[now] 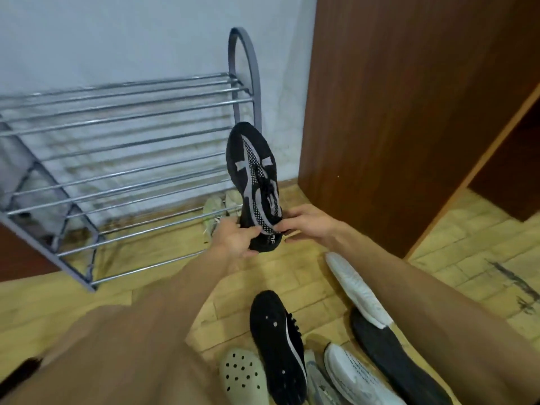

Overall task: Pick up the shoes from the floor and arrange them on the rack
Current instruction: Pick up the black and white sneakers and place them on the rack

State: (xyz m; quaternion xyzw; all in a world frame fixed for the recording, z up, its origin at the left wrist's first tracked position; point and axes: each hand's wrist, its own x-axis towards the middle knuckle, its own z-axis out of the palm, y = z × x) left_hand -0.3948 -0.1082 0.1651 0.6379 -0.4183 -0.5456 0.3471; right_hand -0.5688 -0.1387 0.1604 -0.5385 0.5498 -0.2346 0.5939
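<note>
I hold a black sneaker with grey stripes (255,176) upright in the air, toe up, just right of the metal shoe rack (122,159). My left hand (236,238) cups its heel from below. My right hand (306,223) pinches the heel collar from the right. On the floor near me lie a black studded shoe (277,343), a pale green clog (242,375), a white sneaker (355,287), a white knit sneaker (356,375) and a dark shoe sole-up (391,358). A pale sneaker (214,209) sits by the rack's lower right corner.
The rack's bars stand bare against a pale wall (117,39). A brown wooden cabinet (394,112) rises at the right, close to the rack's end frame. The floor is yellowish brick-patterned tile (467,258).
</note>
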